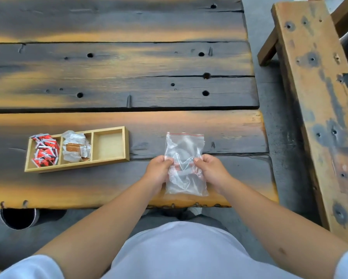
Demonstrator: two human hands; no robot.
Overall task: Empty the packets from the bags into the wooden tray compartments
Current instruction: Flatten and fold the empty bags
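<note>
A person is holding a clear zip bag (184,164) over the near edge of a dark plank table (128,91), to the right of the wooden tray (126,143), whose right compartment is bare while the other two hold packets. The left hand (159,170) and right hand (211,168) are each pinching a side edge of the bag, forearms reaching forward side by side. The film is looking thin, limp, light and probably slippery, so gripping near the red-striped seal at the far end seems wisest

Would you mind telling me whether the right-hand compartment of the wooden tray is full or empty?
Empty. The right compartment shows only its bare wooden floor, while the other two compartments of the wooden tray hold packets.
</note>
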